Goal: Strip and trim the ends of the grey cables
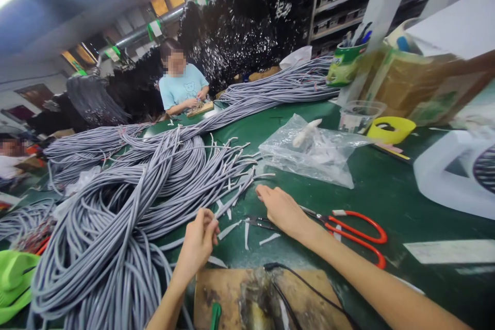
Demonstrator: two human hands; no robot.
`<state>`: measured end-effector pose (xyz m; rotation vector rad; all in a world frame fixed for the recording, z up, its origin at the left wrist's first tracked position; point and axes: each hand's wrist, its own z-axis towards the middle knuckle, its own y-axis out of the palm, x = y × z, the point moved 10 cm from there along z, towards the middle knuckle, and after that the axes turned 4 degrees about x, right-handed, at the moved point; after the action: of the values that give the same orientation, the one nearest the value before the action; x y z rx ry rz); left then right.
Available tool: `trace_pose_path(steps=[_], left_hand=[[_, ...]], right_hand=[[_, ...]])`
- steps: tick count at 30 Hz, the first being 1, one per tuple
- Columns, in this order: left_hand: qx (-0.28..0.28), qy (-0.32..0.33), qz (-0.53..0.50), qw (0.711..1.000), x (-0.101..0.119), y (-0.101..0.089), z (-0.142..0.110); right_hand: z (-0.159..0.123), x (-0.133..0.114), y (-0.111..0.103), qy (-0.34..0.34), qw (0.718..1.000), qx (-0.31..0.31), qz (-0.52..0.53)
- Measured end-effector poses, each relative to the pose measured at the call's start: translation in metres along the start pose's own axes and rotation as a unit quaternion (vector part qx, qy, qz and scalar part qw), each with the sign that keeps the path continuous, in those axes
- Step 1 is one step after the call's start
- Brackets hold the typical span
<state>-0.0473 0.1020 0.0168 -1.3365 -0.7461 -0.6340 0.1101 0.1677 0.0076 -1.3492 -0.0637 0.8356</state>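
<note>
My left hand [201,237] is closed, thumb against fingers, on a grey cable [235,198] that runs up and right from its fingertips. My right hand [281,210] hovers over the green table just right of the cable ends, its fingertips pinched together; whatever they hold, if anything, is too small to make out. Beneath the right hand lie red-handled scissors [358,234], their blades partly covered by it. Thin white strips [246,234] are scattered between the two hands. Large looped bundles of grey cable [127,216] fill the left side.
In front stands a stained wooden board [228,294] with a black cord and a green-handled tool [215,315]. A clear plastic bag [309,149], yellow tape ring [391,129], carton [421,82] and white plastic housing [456,170] lie right. Across the table sits a co-worker [183,85].
</note>
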Motion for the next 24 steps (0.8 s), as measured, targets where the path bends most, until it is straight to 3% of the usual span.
trace_pose_path(steps=[2,4,8,13,19,24], left_hand=[[0.032,-0.004,-0.043,0.999,0.003,-0.013,0.005],[0.024,-0.002,-0.076,0.997,0.007,-0.015,0.007],[-0.046,-0.011,-0.124,0.991,0.006,0.004,-0.004],[-0.052,-0.025,-0.086,0.995,-0.003,0.012,-0.015],[-0.041,0.034,0.033,0.998,0.001,0.007,-0.016],[0.047,0.040,0.041,0.997,-0.001,-0.004,-0.019]], right_hand=[[-0.002,-0.010,-0.006,0.027,0.998,0.020,0.049],[-0.002,-0.028,-0.007,0.047,0.984,0.029,0.170],[-0.002,-0.063,0.008,0.073,0.911,0.030,0.405],[-0.007,-0.056,0.024,0.126,0.867,0.047,0.480],[-0.009,-0.040,0.030,0.141,0.873,0.052,0.464],[-0.017,-0.043,0.002,0.119,0.907,0.152,0.375]])
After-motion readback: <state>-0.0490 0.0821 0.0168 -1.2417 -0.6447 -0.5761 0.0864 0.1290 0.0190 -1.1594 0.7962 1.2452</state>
